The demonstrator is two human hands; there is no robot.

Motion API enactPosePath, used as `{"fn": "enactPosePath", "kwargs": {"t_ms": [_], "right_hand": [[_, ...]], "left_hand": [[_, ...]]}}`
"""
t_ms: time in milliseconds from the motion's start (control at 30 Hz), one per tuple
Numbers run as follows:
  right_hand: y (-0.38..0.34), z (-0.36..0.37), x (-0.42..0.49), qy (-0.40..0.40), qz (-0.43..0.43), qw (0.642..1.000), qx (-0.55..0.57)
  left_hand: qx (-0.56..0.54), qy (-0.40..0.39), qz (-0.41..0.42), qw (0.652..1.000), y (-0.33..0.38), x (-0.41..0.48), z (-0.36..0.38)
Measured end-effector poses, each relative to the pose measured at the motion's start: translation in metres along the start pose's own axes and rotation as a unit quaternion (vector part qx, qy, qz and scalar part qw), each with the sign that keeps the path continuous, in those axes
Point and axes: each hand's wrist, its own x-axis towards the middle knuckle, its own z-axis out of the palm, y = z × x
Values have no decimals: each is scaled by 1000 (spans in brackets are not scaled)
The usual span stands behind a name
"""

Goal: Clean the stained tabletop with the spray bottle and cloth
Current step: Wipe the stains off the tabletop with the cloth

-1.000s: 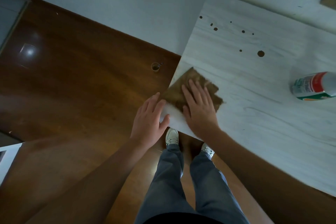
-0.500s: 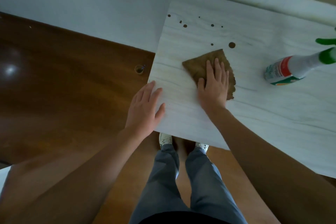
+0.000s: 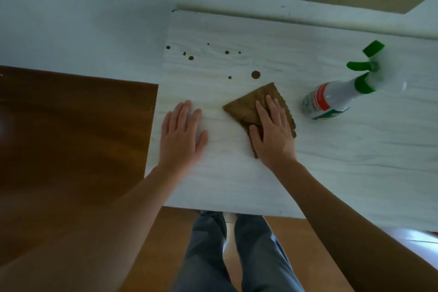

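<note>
In the head view, the right hand (image 3: 272,136) is pressing flat, fingers spread, on a brown folded cloth (image 3: 248,106) whose corner is pointing toward dark stains (image 3: 255,74). The left hand (image 3: 181,135) is lying open and empty on the pale tabletop (image 3: 237,185). The spray bottle (image 3: 336,97) is standing to the right, its green nozzle pointing left.

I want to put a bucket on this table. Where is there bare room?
Free: the wide stretch of tabletop near the front edge, right of the right hand and below the spray bottle. Crowded: the far left corner with brown stains, and the middle, with the left hand and cloth.
</note>
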Motion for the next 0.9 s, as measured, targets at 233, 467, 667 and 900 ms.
{"fn": "enactPosePath", "kwargs": {"t_ms": [233, 467, 667, 900], "right_hand": [[33, -9, 15, 20, -205, 978, 32], [30, -5, 40, 0, -124, 992, -37], [-2, 3, 106, 33, 8, 997, -67], [-60, 29, 137, 10, -77, 995, -66]], "left_hand": [[15, 13, 3, 1000, -1, -2, 7], [10, 32, 4, 999, -3, -1, 11], [9, 46, 5, 999, -3, -2, 13], [11, 60, 7, 998, -4, -2, 15]]}}
